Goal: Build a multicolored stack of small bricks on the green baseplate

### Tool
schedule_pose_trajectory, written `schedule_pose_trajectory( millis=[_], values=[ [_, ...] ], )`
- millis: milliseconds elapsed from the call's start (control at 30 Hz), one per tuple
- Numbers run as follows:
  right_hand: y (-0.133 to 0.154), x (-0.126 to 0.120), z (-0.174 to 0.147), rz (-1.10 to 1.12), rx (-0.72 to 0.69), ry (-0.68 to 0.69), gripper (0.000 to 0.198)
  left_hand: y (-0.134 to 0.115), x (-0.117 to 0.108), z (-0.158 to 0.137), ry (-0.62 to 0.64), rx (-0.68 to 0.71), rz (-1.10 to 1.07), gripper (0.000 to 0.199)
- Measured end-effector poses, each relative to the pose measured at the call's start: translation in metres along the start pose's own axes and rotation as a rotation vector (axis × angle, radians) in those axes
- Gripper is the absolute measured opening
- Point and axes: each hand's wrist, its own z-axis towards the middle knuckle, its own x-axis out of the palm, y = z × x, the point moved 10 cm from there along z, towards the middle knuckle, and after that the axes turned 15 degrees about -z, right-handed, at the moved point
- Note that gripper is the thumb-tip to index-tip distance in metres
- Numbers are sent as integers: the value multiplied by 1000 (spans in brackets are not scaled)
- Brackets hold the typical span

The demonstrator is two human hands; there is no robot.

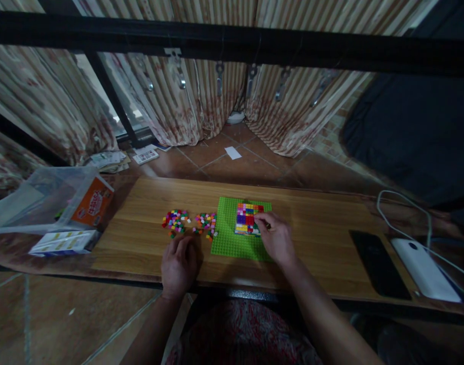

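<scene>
A green baseplate [226, 241] lies on the wooden board, bearing a low block of multicoloured toy bricks [245, 219]. My right hand [277, 237] is at the right side of that block, thumb and fingers pinched at its edge. Whatever is between those fingertips is too small to make out. My left hand [179, 261] rests with curled fingers on the wood, just in front of two piles of loose bricks. One pile [176, 221] is farther left; the other pile [205, 223] lies beside the baseplate's left edge. The left fingertips are partly hidden.
The wooden board [323, 243] carries a black phone [380, 263] and a white power bank [424, 268] with a white cable [402, 233] at right. At left stand a clear plastic bin [45, 192] and a white box [65, 242]. A dark metal rail [232, 43] crosses above.
</scene>
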Motion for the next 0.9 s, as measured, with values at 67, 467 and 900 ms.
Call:
schedule_pose_trajectory(
  millis=[67, 467, 900],
  values=[
    [-1, 0, 0, -3, 13, 4, 21, 0, 0, 0, 1, 1, 0, 23],
    [-2, -1, -4, 11, 14, -1, 22, 1, 1, 0, 19, -36, -36, 23],
    [-24, -1, -7, 115, 133, -149, 16, 0, 0, -1, 4, -26, -38, 23]
  ],
)
